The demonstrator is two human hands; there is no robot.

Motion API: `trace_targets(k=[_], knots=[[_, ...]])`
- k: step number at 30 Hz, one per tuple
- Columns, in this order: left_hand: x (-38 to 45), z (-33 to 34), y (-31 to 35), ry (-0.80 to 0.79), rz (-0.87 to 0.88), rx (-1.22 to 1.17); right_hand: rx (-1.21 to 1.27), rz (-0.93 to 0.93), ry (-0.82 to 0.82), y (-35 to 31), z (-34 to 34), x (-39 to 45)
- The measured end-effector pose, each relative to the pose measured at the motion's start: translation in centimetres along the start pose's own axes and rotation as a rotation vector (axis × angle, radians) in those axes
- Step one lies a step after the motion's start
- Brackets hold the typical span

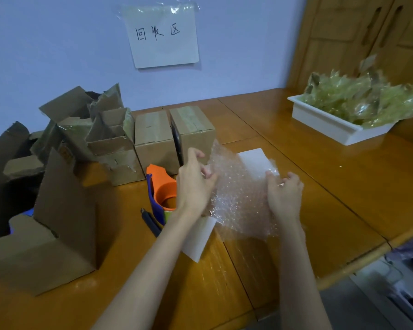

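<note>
nearest, down-left of the tape dispenser: a big open carton on the wooden table. just right of the tape dispenser, below the wrists: a white foam block, partly tucked under the bubble wrap. held up off the table to the right of the tape dispenser, that crinkled clear sheet, stretched between two hands. left hand right beside the tape dispenser, fingers curled and pinching the sheet's left edge. right hand further right, fingers folded over the right edge, clamped on it too. probably feather-light, limp and a little slick; easily popped or torn if squeezed hard. best taken by the edges with a wide pinch, gathering a fold rather than one thin layer, and kept taut to stop any flopping. behind the sheet, a second foam block, flat on the table. just behind the tape dispenser: two sealed cartons, with torn open cartons to their left. far right of the tape dispenser: a white tray heaped with yellowish film. farthest, on the wall above: a taped paper sign.
</note>
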State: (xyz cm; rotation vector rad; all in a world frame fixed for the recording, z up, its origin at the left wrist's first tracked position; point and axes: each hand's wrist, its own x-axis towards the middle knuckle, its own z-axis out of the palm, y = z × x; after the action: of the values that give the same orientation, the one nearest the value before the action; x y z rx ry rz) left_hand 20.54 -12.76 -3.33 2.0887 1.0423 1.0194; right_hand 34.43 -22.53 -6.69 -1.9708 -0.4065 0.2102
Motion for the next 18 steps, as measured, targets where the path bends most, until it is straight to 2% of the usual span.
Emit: trace_targets(k=[4,6,11,14,15,17,18], knots=[[0.4,-0.2,0.4,0.048,0.078,-0.014,-0.092,-0.067,-0.086,0.5,0.8,-0.5],[0.9,-0.5,0.5,0.038,0.076,-0.106,-0.1,-0.063,-0.103,0.6,1.0,-0.7],[2.1,-1.2,0.0,0.018,-0.283,-0.657,-0.027,-0.127,-0.091,0.5,0.7,-0.9],[1.9,-2.6,0.5,-0.139,-0.433,-0.949,0.102,-0.098,-0.092,-0.5,0.5,-1.1],[1.6,-3.2,0.5,-0.182,-0.437,-1.008,0.19,-0.028,-0.155,-1.1,0.3,-1.0],[0.7,-4.7,0.7,-0.223,-0.379,-1.034,0.429,0.159,-0.435,-2.5,-0.2,-1.1],[0.2,-5.4,0.6,-0.217,-0.357,-1.005,0.511,0.193,-0.571,-3.0,-0.5,-1.2]])
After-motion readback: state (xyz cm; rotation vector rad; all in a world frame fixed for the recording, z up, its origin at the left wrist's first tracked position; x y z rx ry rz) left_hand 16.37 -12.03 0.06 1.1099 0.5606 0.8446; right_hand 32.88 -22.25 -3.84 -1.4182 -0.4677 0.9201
